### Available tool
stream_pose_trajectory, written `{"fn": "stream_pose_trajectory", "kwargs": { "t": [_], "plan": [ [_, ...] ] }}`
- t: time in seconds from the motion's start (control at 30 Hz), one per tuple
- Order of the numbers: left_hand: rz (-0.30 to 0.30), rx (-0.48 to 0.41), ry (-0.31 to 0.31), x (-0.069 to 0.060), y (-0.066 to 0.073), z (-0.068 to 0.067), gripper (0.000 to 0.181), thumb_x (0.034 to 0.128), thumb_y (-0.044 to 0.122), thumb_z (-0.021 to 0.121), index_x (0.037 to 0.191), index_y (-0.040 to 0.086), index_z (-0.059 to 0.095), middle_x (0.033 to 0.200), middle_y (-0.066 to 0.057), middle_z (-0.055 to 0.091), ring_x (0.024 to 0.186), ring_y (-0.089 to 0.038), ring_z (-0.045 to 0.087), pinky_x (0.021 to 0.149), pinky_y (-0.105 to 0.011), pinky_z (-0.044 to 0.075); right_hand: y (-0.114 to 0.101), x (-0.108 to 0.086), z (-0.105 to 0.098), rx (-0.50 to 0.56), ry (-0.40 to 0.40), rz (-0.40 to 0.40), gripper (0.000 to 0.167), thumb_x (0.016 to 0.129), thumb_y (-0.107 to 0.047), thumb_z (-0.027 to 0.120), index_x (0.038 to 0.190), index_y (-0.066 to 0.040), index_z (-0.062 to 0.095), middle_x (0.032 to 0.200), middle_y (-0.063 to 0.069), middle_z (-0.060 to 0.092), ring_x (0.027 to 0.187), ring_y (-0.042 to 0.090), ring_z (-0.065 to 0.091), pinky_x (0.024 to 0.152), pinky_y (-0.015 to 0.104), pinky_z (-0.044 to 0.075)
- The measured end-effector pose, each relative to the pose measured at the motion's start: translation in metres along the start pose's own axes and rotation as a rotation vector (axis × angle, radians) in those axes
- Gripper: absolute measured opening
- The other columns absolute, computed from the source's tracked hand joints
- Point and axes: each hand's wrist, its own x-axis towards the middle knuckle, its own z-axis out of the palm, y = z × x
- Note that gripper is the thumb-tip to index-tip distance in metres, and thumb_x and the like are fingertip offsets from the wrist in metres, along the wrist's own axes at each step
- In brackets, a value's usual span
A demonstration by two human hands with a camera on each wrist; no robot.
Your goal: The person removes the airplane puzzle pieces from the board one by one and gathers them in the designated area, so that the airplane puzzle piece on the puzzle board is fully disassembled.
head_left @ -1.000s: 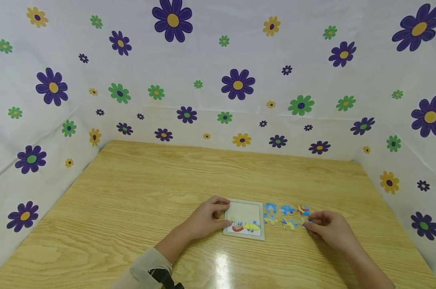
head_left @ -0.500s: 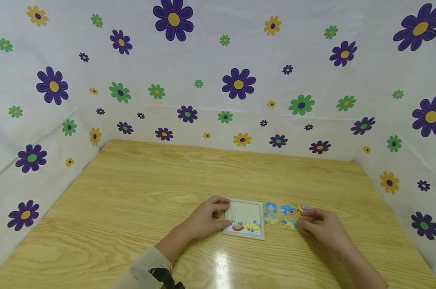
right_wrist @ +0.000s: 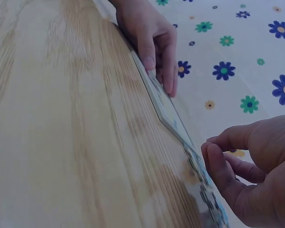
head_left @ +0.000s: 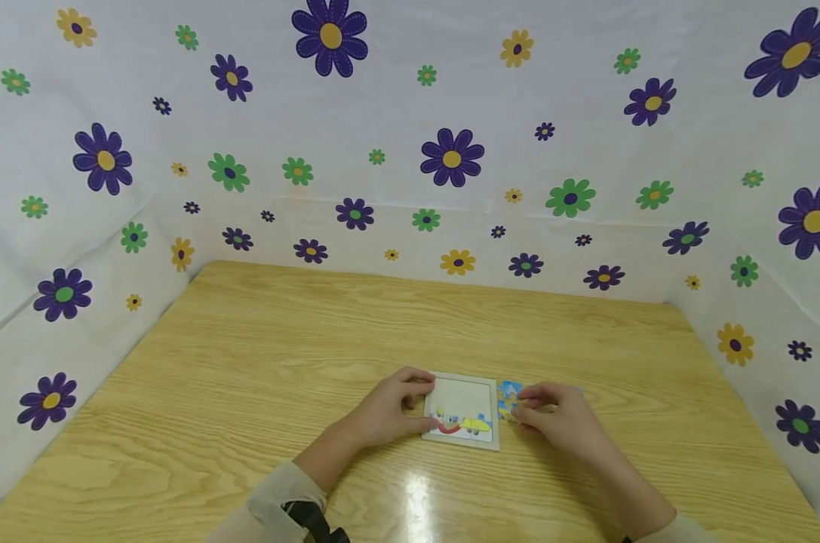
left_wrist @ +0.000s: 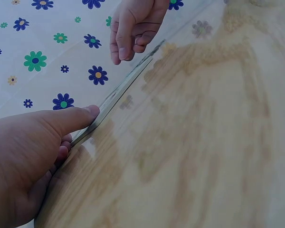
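My left hand [head_left: 392, 407] holds the left side of a square puzzle board [head_left: 460, 388], thumb at the near corner and fingers at the far one. The board lies on the table with a strip of picture, red and yellow, along its near part; the rest of its recess is bare. In the right wrist view, the thumb and index finger of my right hand [right_wrist: 256, 171] meet in a pinch, apparently on a small puzzle piece that the fingertips hide. In the head view that hand [head_left: 562, 422] hovers just right of the board, over the loose blue and yellow puzzle pieces [head_left: 510, 389].
Loose pieces lie in rows along the board's right edge; my right hand covers several of them. The wooden table [head_left: 301, 332] runs back to a white cloth [head_left: 382, 98] printed with flowers, which also stands at both sides.
My right hand has moved left from the far-right end of the loose pieces to beside the board, now covering other pieces. The left hand and the board have stayed in place.
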Motion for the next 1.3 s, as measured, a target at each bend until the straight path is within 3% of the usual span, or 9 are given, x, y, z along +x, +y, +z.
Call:
{"fn": "stream_pose_trajectory", "kwargs": {
  "t": [0.17, 0.4, 0.53, 0.9, 1.07, 1.3],
  "plan": [
    [0.025, 0.002, 0.000, 0.001, -0.001, -0.001, 0.063, 0.0852, 0.025, 0.082, 0.138, 0.000, 0.058, 0.143, -0.001, 0.051, 0.099, -0.011, 0.052, 0.084, -0.021, 0.047, -0.008, 0.005, 0.016, 0.005, -0.028, -0.001, 0.028, 0.089, -0.006, 0.074, 0.112, 0.006, 0.066, 0.098, 0.013, 0.064, 0.081, 0.016, 0.067, 0.070, 0.026, 0.059],
    [-0.007, -0.030, -0.015, 0.000, -0.003, 0.000, 0.073, 0.0804, 0.034, 0.085, 0.140, 0.003, 0.057, 0.145, 0.004, 0.049, 0.107, -0.014, 0.054, 0.090, -0.024, 0.048, -0.013, 0.012, 0.036, 0.025, -0.114, -0.057, 0.028, 0.088, -0.006, 0.075, 0.111, 0.007, 0.065, 0.092, 0.013, 0.064, 0.073, 0.017, 0.068, 0.068, 0.027, 0.059],
    [0.010, -0.021, -0.013, -0.001, -0.003, -0.001, 0.075, 0.0801, 0.036, 0.085, 0.140, 0.002, 0.056, 0.145, 0.003, 0.049, 0.109, -0.015, 0.054, 0.090, -0.025, 0.048, -0.016, 0.015, 0.045, 0.014, -0.142, -0.069, 0.029, 0.088, -0.009, 0.076, 0.110, 0.006, 0.065, 0.090, 0.012, 0.064, 0.071, 0.017, 0.070, 0.066, 0.027, 0.059],
    [0.033, 0.007, -0.025, 0.000, -0.002, -0.001, 0.076, 0.0809, 0.039, 0.084, 0.142, 0.004, 0.056, 0.146, 0.004, 0.048, 0.109, -0.015, 0.054, 0.090, -0.025, 0.048, -0.028, 0.019, 0.064, 0.078, -0.255, -0.111, 0.037, 0.089, -0.013, 0.075, 0.118, 0.008, 0.065, 0.098, 0.012, 0.063, 0.082, 0.017, 0.069, 0.074, 0.031, 0.060],
    [0.034, -0.003, -0.030, 0.001, -0.001, -0.001, 0.076, 0.0810, 0.039, 0.084, 0.141, 0.003, 0.056, 0.146, 0.002, 0.048, 0.109, -0.015, 0.053, 0.089, -0.025, 0.048, -0.028, 0.017, 0.066, 0.017, -0.307, -0.165, 0.034, 0.091, -0.010, 0.071, 0.120, 0.007, 0.065, 0.099, 0.012, 0.061, 0.084, 0.016, 0.070, 0.071, 0.027, 0.058],
    [0.029, 0.009, -0.031, -0.001, -0.003, -0.002, 0.073, 0.0814, 0.039, 0.083, 0.141, 0.006, 0.057, 0.147, 0.006, 0.047, 0.105, -0.011, 0.051, 0.088, -0.023, 0.047, -0.031, 0.015, 0.071, -0.098, -0.340, -0.240, 0.029, 0.094, -0.013, 0.069, 0.119, 0.002, 0.068, 0.100, 0.012, 0.061, 0.075, 0.014, 0.061, 0.061, 0.023, 0.051]
  ]
}}
